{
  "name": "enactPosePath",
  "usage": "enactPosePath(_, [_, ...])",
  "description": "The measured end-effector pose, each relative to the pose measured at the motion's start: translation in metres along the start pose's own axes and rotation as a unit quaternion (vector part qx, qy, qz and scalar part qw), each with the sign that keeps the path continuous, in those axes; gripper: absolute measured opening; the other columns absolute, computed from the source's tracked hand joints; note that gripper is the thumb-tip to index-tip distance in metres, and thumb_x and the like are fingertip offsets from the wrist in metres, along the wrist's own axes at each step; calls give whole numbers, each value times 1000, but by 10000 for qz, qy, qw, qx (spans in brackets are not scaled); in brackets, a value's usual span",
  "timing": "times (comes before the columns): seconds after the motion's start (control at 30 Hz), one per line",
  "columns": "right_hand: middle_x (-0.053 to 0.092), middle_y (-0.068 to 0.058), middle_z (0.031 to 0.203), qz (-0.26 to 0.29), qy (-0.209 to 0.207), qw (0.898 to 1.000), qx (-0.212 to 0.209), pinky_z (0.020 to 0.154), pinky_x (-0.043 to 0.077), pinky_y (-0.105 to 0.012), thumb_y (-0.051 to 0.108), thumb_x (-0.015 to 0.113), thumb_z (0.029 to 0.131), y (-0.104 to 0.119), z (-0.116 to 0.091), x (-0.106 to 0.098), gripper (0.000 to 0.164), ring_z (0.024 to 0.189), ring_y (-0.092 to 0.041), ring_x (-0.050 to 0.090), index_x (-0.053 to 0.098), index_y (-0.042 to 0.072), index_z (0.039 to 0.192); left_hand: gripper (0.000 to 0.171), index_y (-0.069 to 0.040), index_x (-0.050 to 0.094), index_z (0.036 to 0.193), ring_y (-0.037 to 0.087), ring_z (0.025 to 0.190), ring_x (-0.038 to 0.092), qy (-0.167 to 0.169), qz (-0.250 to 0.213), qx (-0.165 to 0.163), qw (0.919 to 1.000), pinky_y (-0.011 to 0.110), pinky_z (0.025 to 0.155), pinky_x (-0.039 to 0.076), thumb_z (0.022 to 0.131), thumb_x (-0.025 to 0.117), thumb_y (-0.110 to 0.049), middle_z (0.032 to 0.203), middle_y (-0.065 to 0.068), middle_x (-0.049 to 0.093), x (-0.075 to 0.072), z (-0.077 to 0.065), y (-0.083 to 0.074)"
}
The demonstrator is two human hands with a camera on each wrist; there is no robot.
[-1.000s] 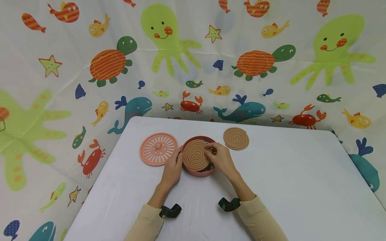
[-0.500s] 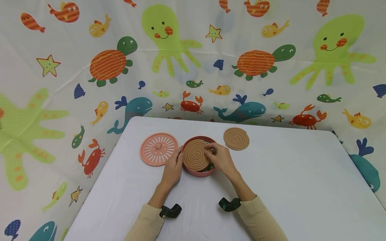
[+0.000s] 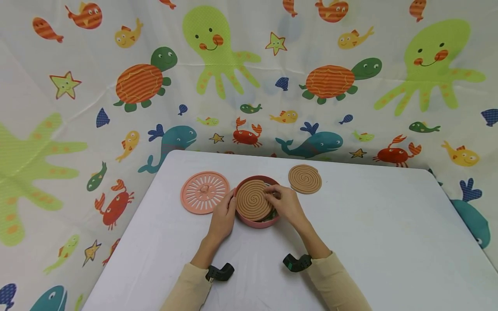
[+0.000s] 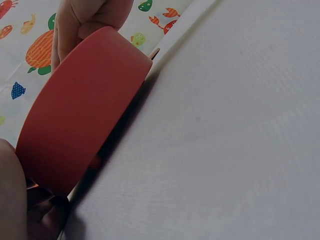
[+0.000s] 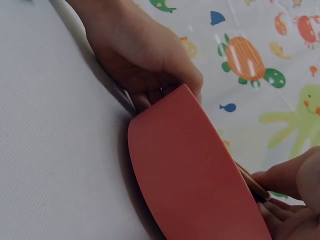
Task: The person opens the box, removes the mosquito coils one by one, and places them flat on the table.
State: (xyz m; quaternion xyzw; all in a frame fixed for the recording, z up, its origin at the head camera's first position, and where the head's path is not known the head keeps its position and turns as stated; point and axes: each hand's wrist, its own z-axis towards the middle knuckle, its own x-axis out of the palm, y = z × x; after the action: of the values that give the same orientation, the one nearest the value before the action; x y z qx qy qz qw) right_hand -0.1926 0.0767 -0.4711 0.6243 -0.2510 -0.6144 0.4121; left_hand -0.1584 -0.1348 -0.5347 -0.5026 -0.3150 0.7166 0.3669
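A red round mosquito coil holder (image 3: 258, 225) sits on the table, and a brown mosquito coil (image 3: 252, 201) lies across its opening. My left hand (image 3: 223, 215) grips the holder's left side, its thumb near the rim. With thumb and fingers, my right hand (image 3: 287, 204) pinches the coil's right edge, over the holder's right side. In the right wrist view the coil's edge (image 5: 254, 184) pokes above the rim between the right thumb and fingers. Something dark green shows inside, under the coil; most of the inside is hidden.
Left of the holder lies a pink slotted lid (image 3: 205, 192) with a small knob, close to the left hand. A second mosquito coil (image 3: 305, 179) lies flat behind and right of the right hand. A patterned sea-animal curtain (image 3: 249, 77) hangs behind the white table (image 3: 389, 233).
The right hand has shifted very slightly to the right with its pinch on the coil. The left hand and the holder look the same.
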Motion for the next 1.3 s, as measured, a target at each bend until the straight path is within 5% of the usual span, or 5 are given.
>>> enactPosePath(1.3, [75, -9, 114, 412, 143, 9985, 324, 89, 61, -38, 16, 71, 94, 2, 2, -1, 18, 98, -21, 69, 76, 10, 110, 41, -4, 53, 144, 28, 135, 54, 22, -149, 141, 9998, 47, 113, 44, 108, 43, -22, 143, 16, 59, -1, -1, -2])
